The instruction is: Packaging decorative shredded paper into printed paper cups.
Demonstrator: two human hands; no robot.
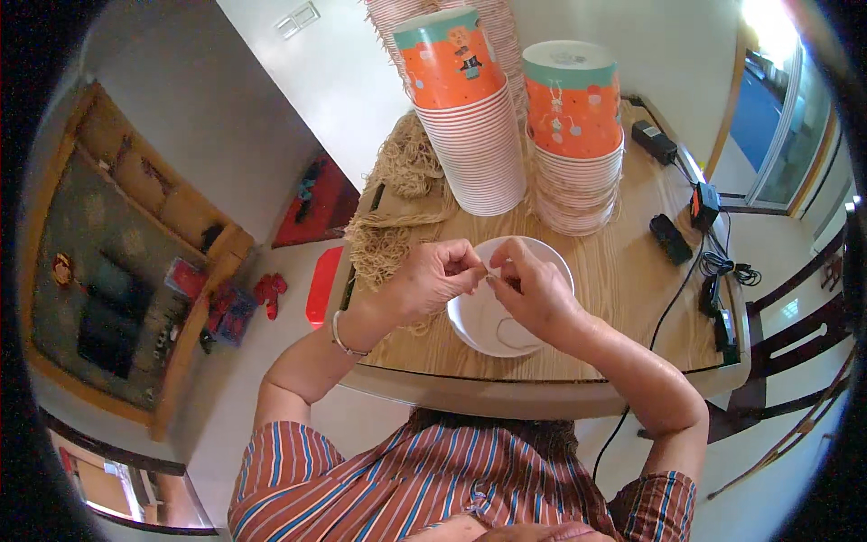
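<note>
My left hand point(442, 278) and my right hand point(535, 294) meet over a white round container point(470, 330) with its open top facing up. The fingertips of both hands are pinched together, almost touching. What they hold between them is too small to make out, perhaps a thin tan strand. Inside the container lies a loop of thin string point(513, 336). Close to my left hand, a pile of tan strings point(384, 248) hangs over the table's left edge.
Beyond the hands stand two stacks of orange-and-green paper tubs, a taller left stack point(474, 144) and a right stack point(575, 149) with strands round it. More stacked tubs rise behind. On the wooden table's right side are black adapters point(704, 206) and cables point(722, 264). A dark chair point(795, 343) stands right.
</note>
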